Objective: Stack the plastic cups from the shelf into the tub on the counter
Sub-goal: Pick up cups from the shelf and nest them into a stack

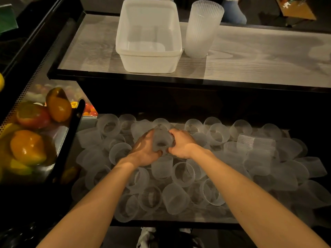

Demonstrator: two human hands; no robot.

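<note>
Both hands grip one ribbed plastic cup [162,140] over the shelf's cup pile [188,176]: left hand [145,149] and right hand [180,144] curl round its sides, possibly nesting two. Keep rims aligned, lift straight, carry to the far, seemingly empty tub [148,36] beside the tall cup stack [202,29].

Shop, likely: black display shelf [206,218], perforated fruit bin [32,77], heaped cups [176,198].
</note>
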